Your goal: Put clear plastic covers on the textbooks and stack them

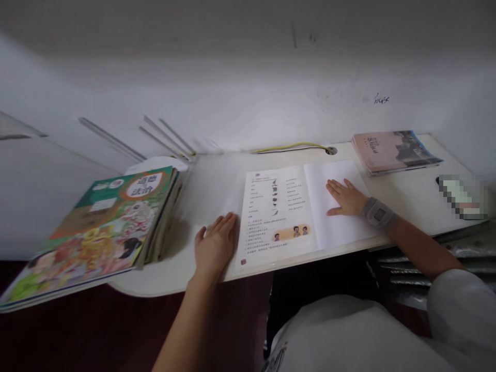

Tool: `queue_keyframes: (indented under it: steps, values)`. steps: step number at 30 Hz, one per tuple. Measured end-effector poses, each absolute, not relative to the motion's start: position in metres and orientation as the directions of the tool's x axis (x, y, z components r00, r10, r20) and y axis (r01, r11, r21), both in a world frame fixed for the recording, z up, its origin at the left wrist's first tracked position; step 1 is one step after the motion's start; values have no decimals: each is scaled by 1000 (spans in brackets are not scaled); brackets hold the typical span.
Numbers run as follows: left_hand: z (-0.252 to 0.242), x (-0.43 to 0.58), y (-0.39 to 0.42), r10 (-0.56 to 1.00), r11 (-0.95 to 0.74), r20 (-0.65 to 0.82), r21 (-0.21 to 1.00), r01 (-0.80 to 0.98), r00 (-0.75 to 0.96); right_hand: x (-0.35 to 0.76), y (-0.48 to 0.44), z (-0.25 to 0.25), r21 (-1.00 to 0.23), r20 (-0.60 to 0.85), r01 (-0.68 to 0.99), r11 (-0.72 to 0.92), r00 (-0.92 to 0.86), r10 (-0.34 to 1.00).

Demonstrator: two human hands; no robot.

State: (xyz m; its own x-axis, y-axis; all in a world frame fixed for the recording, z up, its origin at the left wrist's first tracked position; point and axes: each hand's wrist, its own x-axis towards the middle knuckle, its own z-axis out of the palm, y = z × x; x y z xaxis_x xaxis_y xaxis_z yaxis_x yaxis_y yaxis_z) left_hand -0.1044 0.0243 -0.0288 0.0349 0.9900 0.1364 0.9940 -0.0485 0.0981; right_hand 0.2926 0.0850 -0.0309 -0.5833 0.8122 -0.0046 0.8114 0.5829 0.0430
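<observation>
An open book [279, 214] lies flat on the white desk, its left page printed with text and small pictures. The right page is blank white. My right hand [346, 197] rests palm down on that blank page with its fingers spread; a grey wristwatch [377, 212] is on the wrist. Close beside the book's left edge, my left hand [217, 243] lies on the desk with its fingers stretched out and slightly bent. I cannot tell whether it touches the page edge. Neither hand holds anything.
On the left is a stack of books [104, 222] with a colourful cover. Another pile of books [395, 151] with a pink cover sits at the back right, near a pixelated object [461, 196]. A yellow cable [298, 145] runs along the wall into a desk hole.
</observation>
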Motion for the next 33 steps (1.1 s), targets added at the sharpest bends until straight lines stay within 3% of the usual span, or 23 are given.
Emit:
queue_keyframes:
  steps: [13, 17, 20, 23, 26, 28, 30, 33]
  values:
    - [-32, -108, 30, 987, -92, 137, 90, 992, 79, 307, 72, -26, 73, 34, 828, 555, -559, 829]
    - [-22, -99, 25, 970, -104, 225, 49, 993, 90, 294, 51, -11, 105, 123, 795, 597, -606, 786]
    - [-11, -87, 18, 954, -65, 297, 84, 994, 37, 278, 29, -7, 92, 122, 761, 643, -649, 751]
    - [-4, -78, 17, 983, 25, 172, 227, 974, -65, 268, 12, -15, 68, 81, 768, 636, -640, 764]
    - [-3, -76, 22, 991, 125, -25, 493, 861, -129, 264, 5, -25, 63, 52, 792, 608, -611, 790]
    - [-4, -79, 25, 982, 181, -103, 742, 645, -156, 263, 3, -29, 77, 41, 798, 597, -601, 798]
    - [-1, -84, 27, 965, 247, -197, 904, 349, -172, 261, 2, -31, 91, 43, 799, 595, -600, 799]
    - [8, -89, 28, 924, 376, -366, 922, 90, -106, 260, -1, -31, 82, 63, 801, 593, -598, 799]
